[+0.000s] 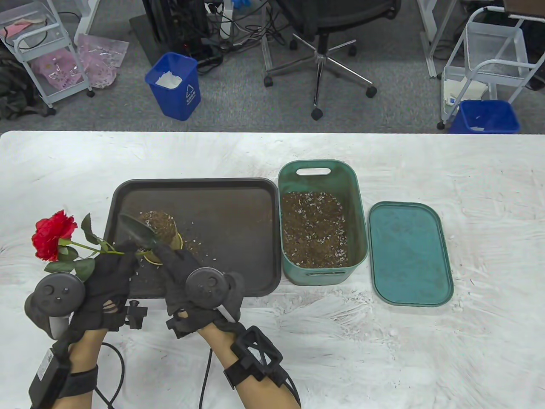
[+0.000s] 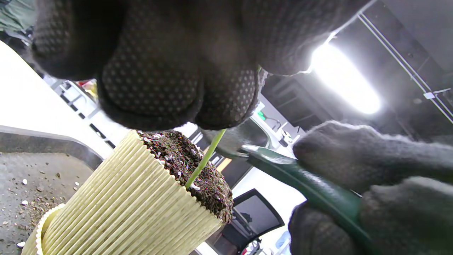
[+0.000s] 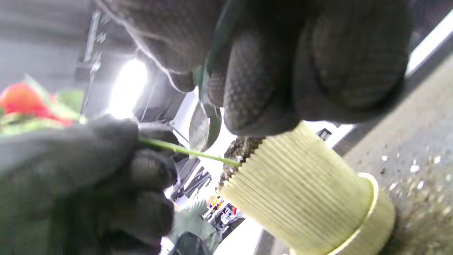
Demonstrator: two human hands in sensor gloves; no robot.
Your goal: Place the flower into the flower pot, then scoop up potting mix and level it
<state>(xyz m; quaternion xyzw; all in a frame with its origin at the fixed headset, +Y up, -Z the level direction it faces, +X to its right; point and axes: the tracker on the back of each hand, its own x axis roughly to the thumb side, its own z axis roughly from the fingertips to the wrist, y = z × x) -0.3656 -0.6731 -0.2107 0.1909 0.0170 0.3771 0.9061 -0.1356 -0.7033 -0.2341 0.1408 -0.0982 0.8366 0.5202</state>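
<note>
Red flower stem pinched in L hand, R hand gripping trowel over pot

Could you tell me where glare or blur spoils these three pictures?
Table view: evenly lit and sharp. Left wrist view: a ceiling light blows out at upper right; the flower pot is sharp. Right wrist view: the rose and left hand are blurred, with glare behind.

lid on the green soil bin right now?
No, the lid lies flat on the table to the right of the green bin, whose potting mix is exposed.
</note>
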